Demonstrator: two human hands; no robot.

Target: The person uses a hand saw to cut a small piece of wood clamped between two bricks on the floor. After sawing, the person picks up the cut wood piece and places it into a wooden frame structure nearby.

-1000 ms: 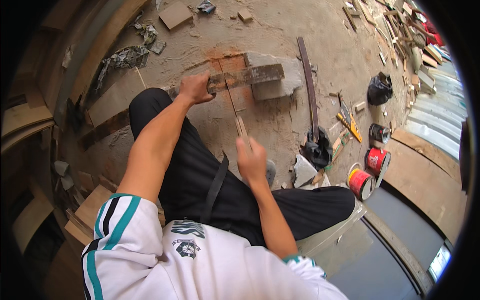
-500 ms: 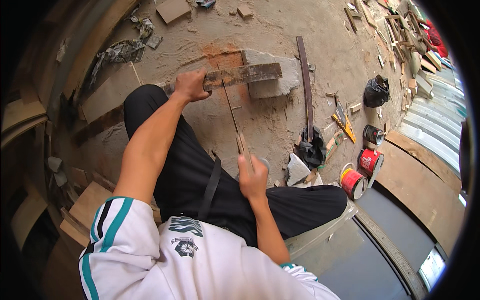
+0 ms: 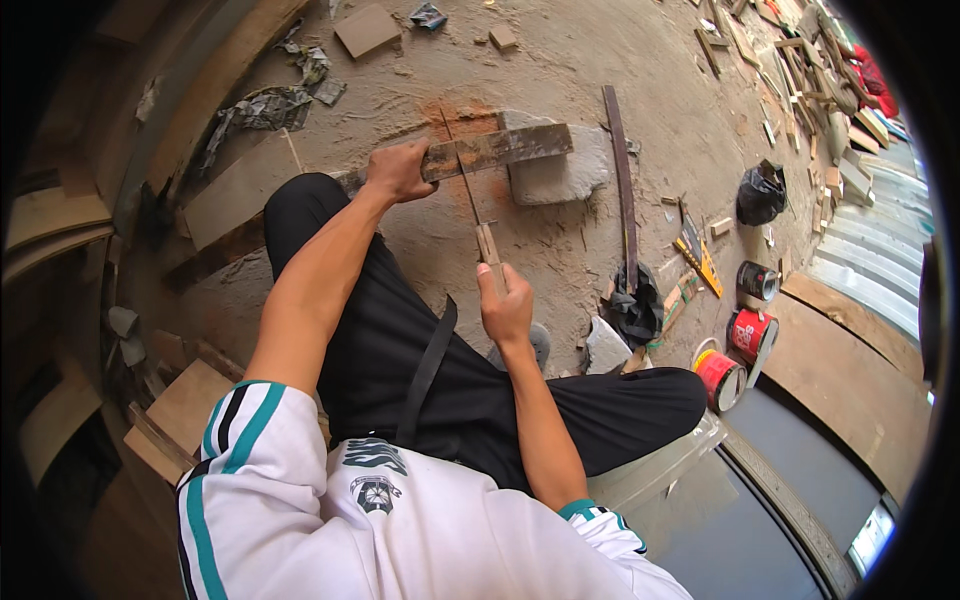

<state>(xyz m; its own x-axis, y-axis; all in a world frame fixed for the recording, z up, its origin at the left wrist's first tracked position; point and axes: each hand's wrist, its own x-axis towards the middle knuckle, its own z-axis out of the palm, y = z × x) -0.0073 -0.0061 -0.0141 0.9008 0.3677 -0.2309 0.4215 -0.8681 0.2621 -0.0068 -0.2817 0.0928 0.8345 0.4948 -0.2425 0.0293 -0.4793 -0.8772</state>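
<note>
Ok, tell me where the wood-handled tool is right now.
In the head view, the tool is just above centre, held in the right hand and reaching away across the dark beam, just right of the left hand.

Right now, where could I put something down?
Mostly bare ground lies between the long dark strip and the black bag at right, and between the pale block and the small wood square. It's crowded around the red cans and yellow tool, and where the right hand holds a blade across the board.
</note>
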